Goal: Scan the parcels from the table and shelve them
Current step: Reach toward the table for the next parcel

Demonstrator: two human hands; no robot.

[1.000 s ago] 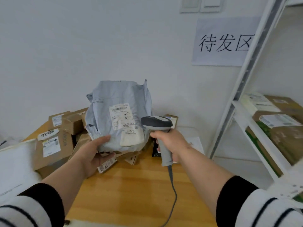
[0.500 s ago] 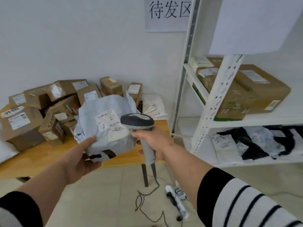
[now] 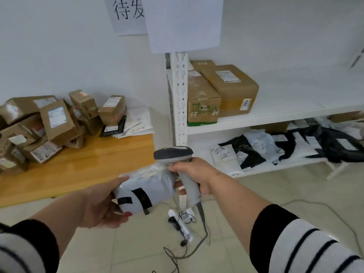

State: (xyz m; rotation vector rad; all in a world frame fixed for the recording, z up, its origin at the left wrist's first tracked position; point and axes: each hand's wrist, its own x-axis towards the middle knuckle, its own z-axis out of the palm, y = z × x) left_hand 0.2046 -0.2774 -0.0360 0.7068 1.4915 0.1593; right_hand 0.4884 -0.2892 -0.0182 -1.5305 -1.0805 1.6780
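Left hand (image 3: 102, 203) grips grey parcel (image 3: 145, 191), now lowered flat; right hand (image 3: 194, 175) clasps scanner (image 3: 177, 160).

wall sign (image 3: 129, 14) partly covered, parcel labels (image 3: 56, 117) probably too blurred

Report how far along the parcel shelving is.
Done: cardboard boxes stand on the upper shelf, and soft bags lie below. In hand: the left hand grips a grey mailer; the right hand holds the scanner. Left: a pile of boxes on the table.
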